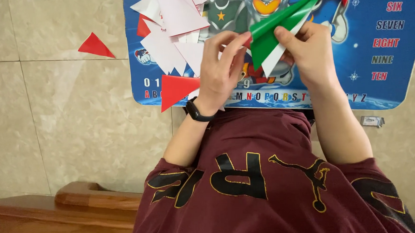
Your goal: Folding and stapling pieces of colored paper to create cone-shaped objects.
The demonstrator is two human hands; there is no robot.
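I'm pinching the folded green paper [278, 30] between both hands, left hand [221, 66] and right hand [308, 49] fingers closed on it above the blue mat [395, 87], and I'm guessing uneven pressure could skew the crease.

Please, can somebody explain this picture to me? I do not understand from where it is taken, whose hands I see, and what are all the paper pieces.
There is one picture, taken by a camera worn on a person's head and looking down, so the dark red shirt at the bottom is that person's own. No machine is here, only two bare hands. The left hand, with a black wristband, and the right hand together hold a folded paper piece that is green on one side and white on the other. Under the hands lies a blue cartoon mat on a beige tiled floor. On the mat rests a pile of white and red paper triangles. One more red triangle lies alone on the tiles.
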